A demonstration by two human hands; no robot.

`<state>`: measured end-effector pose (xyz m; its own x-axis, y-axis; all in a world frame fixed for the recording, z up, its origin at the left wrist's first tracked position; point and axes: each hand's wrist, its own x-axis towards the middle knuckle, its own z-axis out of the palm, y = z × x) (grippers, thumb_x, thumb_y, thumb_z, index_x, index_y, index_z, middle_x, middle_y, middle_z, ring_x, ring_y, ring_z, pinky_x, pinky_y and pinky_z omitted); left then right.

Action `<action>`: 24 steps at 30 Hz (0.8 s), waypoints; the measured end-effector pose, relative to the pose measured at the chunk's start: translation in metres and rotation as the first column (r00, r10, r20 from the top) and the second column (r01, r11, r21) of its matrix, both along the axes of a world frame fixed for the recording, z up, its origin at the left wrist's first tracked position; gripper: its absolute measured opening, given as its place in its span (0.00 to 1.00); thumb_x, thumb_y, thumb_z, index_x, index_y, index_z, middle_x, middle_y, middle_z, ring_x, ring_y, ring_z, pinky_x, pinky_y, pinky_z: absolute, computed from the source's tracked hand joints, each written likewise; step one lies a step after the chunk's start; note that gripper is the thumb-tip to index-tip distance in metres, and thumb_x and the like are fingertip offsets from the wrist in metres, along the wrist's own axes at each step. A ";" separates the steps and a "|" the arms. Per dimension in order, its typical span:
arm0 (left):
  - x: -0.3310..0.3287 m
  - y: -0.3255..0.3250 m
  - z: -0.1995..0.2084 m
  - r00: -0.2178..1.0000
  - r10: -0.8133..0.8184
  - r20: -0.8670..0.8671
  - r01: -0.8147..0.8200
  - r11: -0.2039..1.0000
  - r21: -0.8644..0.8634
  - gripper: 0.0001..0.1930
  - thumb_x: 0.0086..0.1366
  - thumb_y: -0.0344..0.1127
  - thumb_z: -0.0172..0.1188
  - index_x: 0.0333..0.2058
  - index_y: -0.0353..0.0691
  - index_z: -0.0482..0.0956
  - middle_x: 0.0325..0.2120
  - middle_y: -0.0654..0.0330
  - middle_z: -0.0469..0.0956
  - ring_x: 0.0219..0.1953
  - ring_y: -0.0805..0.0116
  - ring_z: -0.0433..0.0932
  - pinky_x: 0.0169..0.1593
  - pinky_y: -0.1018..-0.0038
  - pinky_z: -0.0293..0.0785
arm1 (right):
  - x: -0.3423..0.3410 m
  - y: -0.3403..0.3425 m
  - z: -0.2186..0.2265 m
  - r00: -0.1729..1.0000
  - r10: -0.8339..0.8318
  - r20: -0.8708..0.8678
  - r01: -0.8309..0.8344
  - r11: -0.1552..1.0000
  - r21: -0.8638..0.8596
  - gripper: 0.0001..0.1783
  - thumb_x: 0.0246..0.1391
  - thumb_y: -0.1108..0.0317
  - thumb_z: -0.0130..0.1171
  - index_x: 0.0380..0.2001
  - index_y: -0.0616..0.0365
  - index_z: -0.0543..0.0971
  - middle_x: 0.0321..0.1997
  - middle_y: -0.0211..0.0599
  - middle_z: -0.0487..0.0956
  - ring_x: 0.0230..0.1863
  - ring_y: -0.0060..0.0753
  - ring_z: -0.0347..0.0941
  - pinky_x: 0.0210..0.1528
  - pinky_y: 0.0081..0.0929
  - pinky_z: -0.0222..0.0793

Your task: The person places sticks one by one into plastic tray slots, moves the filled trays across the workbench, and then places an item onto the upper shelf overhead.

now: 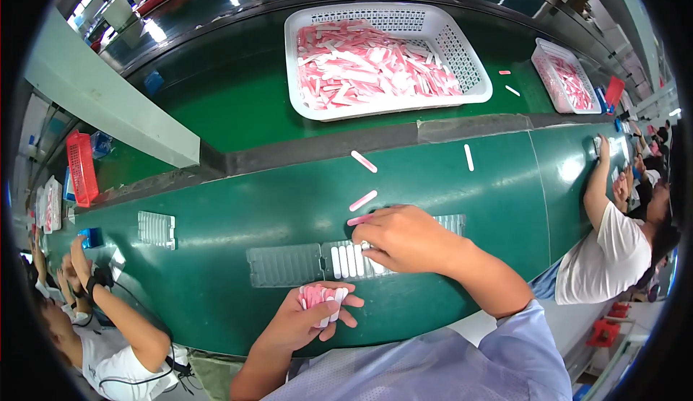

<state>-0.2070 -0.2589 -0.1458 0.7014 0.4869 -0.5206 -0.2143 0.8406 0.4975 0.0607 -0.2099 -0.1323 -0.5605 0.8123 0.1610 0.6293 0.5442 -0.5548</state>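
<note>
In my left hand (299,318) is a bunch of small pink-and-white nail files (317,298), held between thumb and fingers. My right hand (408,238) reaches over a clear plastic tray (285,265) with slots, its fingers closed in a pinch. A pink nail file (359,220) sticks out on the left side of that hand; whether it is gripped or lies behind the fingers, I cannot tell. White files (348,261) lie side by side in slots just left of my right fingertips. The left section of the tray holds none. My right hand hides part of the tray.
Loose files (364,161) lie on the green table beyond my hands. A white basket (390,109) heaped with files stands behind a dark ledge (325,145). Another clear tray (156,229) is at the left. Co-workers sit at both sides; a grey post (115,90) rises at left.
</note>
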 end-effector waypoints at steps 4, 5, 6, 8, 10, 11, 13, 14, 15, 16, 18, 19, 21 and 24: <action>-0.002 0.000 0.002 1.000 0.028 0.014 -0.028 1.000 -0.002 0.18 0.69 0.26 0.56 0.57 0.28 0.71 0.47 0.44 0.81 0.38 0.62 0.85 0.22 0.79 0.70 | 0.002 -0.006 -0.005 1.000 0.001 -0.025 -0.001 1.000 0.003 0.09 0.50 0.68 0.65 0.34 0.55 0.77 0.34 0.35 0.81 0.42 0.42 0.78 0.43 0.38 0.72; -0.002 0.000 0.003 1.000 0.025 -0.005 -0.025 1.000 0.013 0.19 0.69 0.25 0.56 0.57 0.28 0.71 0.46 0.44 0.81 0.37 0.62 0.85 0.22 0.79 0.70 | 0.003 -0.008 -0.004 1.000 0.002 -0.025 -0.002 1.000 0.002 0.09 0.50 0.68 0.65 0.34 0.55 0.77 0.34 0.35 0.81 0.42 0.42 0.78 0.43 0.38 0.72; -0.001 0.000 0.005 1.000 0.024 -0.005 -0.024 1.000 0.009 0.19 0.69 0.25 0.56 0.57 0.28 0.71 0.46 0.44 0.81 0.37 0.62 0.85 0.22 0.79 0.70 | 0.003 -0.012 0.000 0.998 -0.037 -0.055 0.038 0.999 0.020 0.09 0.50 0.68 0.65 0.34 0.54 0.78 0.34 0.33 0.80 0.40 0.40 0.77 0.42 0.37 0.70; 0.001 0.000 0.008 0.997 0.024 -0.077 -0.018 0.996 0.086 0.19 0.68 0.24 0.55 0.57 0.28 0.71 0.45 0.45 0.81 0.36 0.64 0.85 0.22 0.79 0.70 | 0.007 -0.018 0.002 0.993 -0.081 -0.083 0.084 0.996 0.032 0.08 0.50 0.67 0.65 0.34 0.53 0.79 0.33 0.32 0.79 0.38 0.38 0.75 0.41 0.36 0.68; 0.002 0.003 0.011 0.995 0.015 -0.095 -0.006 0.995 0.096 0.19 0.68 0.23 0.55 0.57 0.28 0.71 0.45 0.45 0.81 0.36 0.64 0.85 0.22 0.79 0.70 | 0.014 -0.020 0.002 0.978 -0.200 -0.062 0.202 0.979 0.035 0.07 0.49 0.66 0.66 0.33 0.50 0.81 0.31 0.28 0.75 0.34 0.35 0.70 0.39 0.33 0.62; 0.003 0.004 0.012 0.994 0.010 -0.112 0.002 0.994 0.107 0.19 0.68 0.23 0.55 0.57 0.28 0.71 0.45 0.45 0.81 0.36 0.64 0.85 0.21 0.79 0.70 | 0.018 -0.021 0.004 0.977 -0.204 -0.061 0.206 0.978 0.034 0.07 0.49 0.66 0.66 0.33 0.50 0.81 0.31 0.28 0.75 0.34 0.35 0.70 0.39 0.33 0.62; 0.004 0.006 0.011 0.996 0.010 -0.093 0.000 0.995 0.105 0.19 0.68 0.22 0.55 0.58 0.29 0.71 0.45 0.45 0.81 0.35 0.65 0.85 0.21 0.79 0.69 | 0.025 -0.021 0.012 0.990 -0.138 -0.009 0.139 0.990 0.027 0.07 0.48 0.64 0.68 0.33 0.48 0.84 0.30 0.25 0.73 0.34 0.33 0.67 0.40 0.34 0.60; 0.004 0.007 0.010 0.997 0.016 -0.075 -0.009 0.995 0.102 0.20 0.68 0.22 0.55 0.58 0.29 0.71 0.45 0.45 0.81 0.35 0.66 0.84 0.21 0.80 0.69 | 0.026 -0.023 0.008 0.990 -0.142 -0.007 0.142 0.990 0.027 0.07 0.48 0.64 0.68 0.33 0.48 0.84 0.30 0.25 0.73 0.34 0.33 0.67 0.40 0.34 0.60; 0.004 0.007 0.011 0.997 0.010 -0.071 -0.002 0.995 0.102 0.20 0.68 0.22 0.55 0.58 0.29 0.71 0.45 0.45 0.81 0.35 0.66 0.84 0.21 0.80 0.69 | 0.027 -0.028 0.002 0.993 -0.119 -0.016 0.119 0.992 0.047 0.07 0.47 0.63 0.69 0.32 0.47 0.85 0.29 0.24 0.72 0.35 0.32 0.67 0.41 0.34 0.60; 0.005 0.007 0.011 0.995 -0.018 -0.100 0.032 0.990 0.135 0.20 0.68 0.22 0.55 0.58 0.29 0.71 0.44 0.45 0.82 0.34 0.66 0.84 0.21 0.80 0.69 | 0.028 -0.033 -0.001 0.995 -0.095 -0.023 0.096 0.993 0.067 0.06 0.47 0.62 0.70 0.30 0.46 0.85 0.29 0.23 0.71 0.35 0.32 0.66 0.42 0.33 0.60; 0.004 0.007 0.012 0.991 -0.042 -0.129 0.063 0.984 0.165 0.20 0.68 0.22 0.55 0.58 0.29 0.71 0.44 0.45 0.82 0.34 0.67 0.84 0.21 0.80 0.69 | 0.025 -0.044 0.004 0.994 -0.103 0.043 0.102 0.995 0.021 0.09 0.46 0.60 0.71 0.31 0.47 0.86 0.38 0.24 0.75 0.43 0.33 0.68 0.47 0.34 0.60; 0.004 0.007 0.012 0.992 -0.047 -0.113 0.065 0.985 0.161 0.19 0.68 0.22 0.55 0.58 0.29 0.71 0.43 0.45 0.82 0.33 0.67 0.84 0.21 0.81 0.69 | 0.019 -0.048 0.008 0.987 -0.159 0.018 0.159 0.987 0.033 0.10 0.46 0.59 0.71 0.33 0.48 0.87 0.46 0.27 0.75 0.48 0.35 0.68 0.50 0.36 0.59; 0.004 0.006 0.012 0.994 -0.051 -0.096 0.065 0.986 0.156 0.19 0.68 0.22 0.55 0.57 0.30 0.72 0.43 0.45 0.82 0.33 0.67 0.83 0.21 0.81 0.69 | 0.016 -0.059 0.009 0.977 -0.208 0.053 0.210 0.977 -0.037 0.15 0.49 0.58 0.69 0.40 0.48 0.87 0.65 0.35 0.70 0.63 0.41 0.64 0.58 0.42 0.55; 0.004 0.005 0.013 0.994 -0.038 -0.104 0.052 0.990 0.130 0.19 0.68 0.22 0.55 0.57 0.30 0.72 0.43 0.46 0.82 0.34 0.67 0.83 0.21 0.81 0.70 | 0.018 -0.064 0.008 0.958 -0.280 0.068 0.281 0.960 0.002 0.16 0.50 0.58 0.68 0.43 0.47 0.86 0.68 0.35 0.69 0.65 0.42 0.64 0.58 0.44 0.54</action>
<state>-0.2032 -0.2542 -0.1331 0.6713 0.5251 -0.5231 -0.1206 0.7738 0.6219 0.0784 -0.2741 -0.1240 -0.3193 0.9394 0.1244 0.7919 0.3366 -0.5095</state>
